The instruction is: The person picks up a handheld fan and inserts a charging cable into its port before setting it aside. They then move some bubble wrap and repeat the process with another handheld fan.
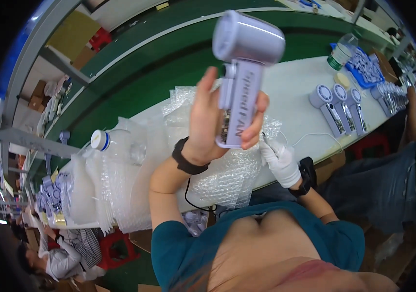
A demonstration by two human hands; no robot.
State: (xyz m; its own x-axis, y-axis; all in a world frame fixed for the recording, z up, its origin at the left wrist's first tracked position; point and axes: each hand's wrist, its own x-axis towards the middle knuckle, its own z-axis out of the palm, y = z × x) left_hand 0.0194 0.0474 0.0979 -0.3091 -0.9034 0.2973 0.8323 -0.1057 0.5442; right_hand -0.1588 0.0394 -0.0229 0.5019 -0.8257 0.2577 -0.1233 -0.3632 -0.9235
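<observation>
My bare left hand (207,119) is wrapped around the handle of a lavender handheld fan (249,41), raised above the table with its round head up. Part of the handle's side is uncovered, and small internal parts show there. Lower and to the right, my right hand (280,160) wears a white glove. Its fingers are pinched together near a small dark tip, too small to name. A thin white cable (315,134) lies on the table beside it. Clear bubble wrap bags (227,180) lie beneath my hands.
Three similar fans (340,109) lie on the white table (295,82) to the right, with more beyond. A blue tray (363,73) of small parts and a plastic bottle (342,51) stand farther back. Left are a clear jug (120,146) and heaped fan parts (52,194). Other people sit on both sides.
</observation>
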